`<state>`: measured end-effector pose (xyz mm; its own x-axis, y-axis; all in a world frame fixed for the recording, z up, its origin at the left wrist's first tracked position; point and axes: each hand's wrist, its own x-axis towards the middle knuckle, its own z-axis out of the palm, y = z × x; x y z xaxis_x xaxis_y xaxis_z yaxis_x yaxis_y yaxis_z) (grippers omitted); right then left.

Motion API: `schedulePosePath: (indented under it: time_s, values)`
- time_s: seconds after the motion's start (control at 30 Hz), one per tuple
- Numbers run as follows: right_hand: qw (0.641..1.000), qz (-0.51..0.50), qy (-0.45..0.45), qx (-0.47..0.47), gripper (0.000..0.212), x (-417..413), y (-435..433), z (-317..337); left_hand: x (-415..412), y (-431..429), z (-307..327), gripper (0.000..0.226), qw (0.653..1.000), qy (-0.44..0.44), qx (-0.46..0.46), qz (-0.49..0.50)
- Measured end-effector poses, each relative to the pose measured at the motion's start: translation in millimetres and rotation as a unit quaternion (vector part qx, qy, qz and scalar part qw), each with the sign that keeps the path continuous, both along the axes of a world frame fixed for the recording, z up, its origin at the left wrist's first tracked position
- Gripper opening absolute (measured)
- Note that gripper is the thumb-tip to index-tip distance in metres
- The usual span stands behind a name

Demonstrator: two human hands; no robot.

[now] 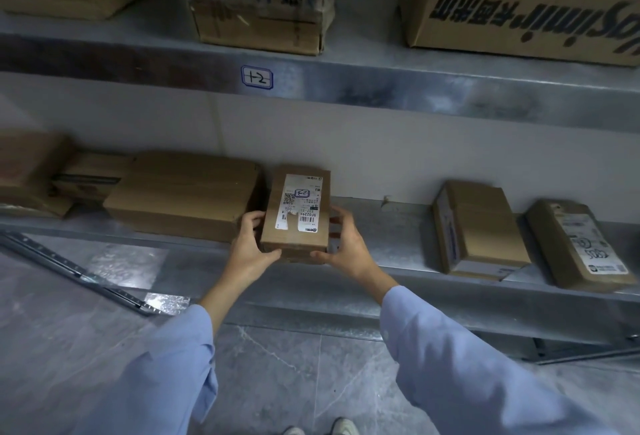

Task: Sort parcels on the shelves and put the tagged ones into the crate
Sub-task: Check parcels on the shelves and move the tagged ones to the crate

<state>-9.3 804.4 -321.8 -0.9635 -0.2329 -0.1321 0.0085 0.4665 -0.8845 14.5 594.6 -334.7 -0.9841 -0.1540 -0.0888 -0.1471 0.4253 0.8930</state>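
A small brown cardboard parcel [295, 223] with a white shipping label and a blue-framed handwritten tag sits at the front of the lower metal shelf [391, 237]. My left hand [251, 244] grips its left side, thumb under the near edge. On the opposite side my right hand [344, 244] holds it, fingers curled round the edge. No crate is in view.
A larger flat box [183, 195] lies just left of the parcel, with more boxes [31, 171] beyond. Two labelled parcels [478, 230] [578, 244] lie to the right. The upper shelf [381, 85] carries big cartons and a tag reading 1-2. Metal rails [69, 265] lie on the floor.
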Motion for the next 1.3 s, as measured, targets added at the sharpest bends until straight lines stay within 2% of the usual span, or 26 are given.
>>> schedulePosePath:
  time_s: [0.17, 0.3, 0.37, 0.47, 0.57, 0.77, 1.0, 1.3]
  values:
    - [1.000, 0.015, 0.003, 0.011, 0.110, -2.1, 8.1, 5.8, 4.6, 1.9, 5.2, 0.071, 0.999, 0.014, -0.041, 0.007]
    - [0.999, 0.015, 0.026, 0.028, 0.108, -6.2, 13.1, 23.1, 13.2, -1.3, 16.3, 0.070, 0.996, 0.035, -0.084, 0.010]
    - [0.997, 0.012, 0.045, 0.063, 0.098, -9.1, 14.4, 34.8, 17.4, -1.7, 25.4, 0.066, 0.987, 0.054, -0.148, 0.025]
    - [0.987, 0.022, 0.077, 0.138, 0.083, -15.0, 15.1, 52.8, 21.5, -1.2, 40.3, 0.064, 0.944, 0.092, -0.313, 0.043]
    - [0.967, 0.049, 0.120, 0.218, 0.078, -17.8, 14.6, 68.6, 22.0, 3.2, 54.2, 0.068, 0.917, 0.087, -0.386, 0.053]
    - [0.947, 0.099, 0.125, 0.279, 0.077, -21.0, 17.4, 94.9, 19.4, 16.2, 78.8, 0.065, 0.913, 0.054, -0.397, 0.076]
    - [0.945, 0.135, 0.114, 0.274, 0.077, -26.7, 30.0, 131.8, 11.8, 25.0, 100.5, 0.067, 0.917, 0.033, -0.386, 0.094]
    - [0.948, 0.132, 0.126, 0.260, 0.075, -29.5, 28.0, 154.4, -3.2, 30.1, 119.5, 0.068, 0.915, 0.050, -0.391, 0.084]
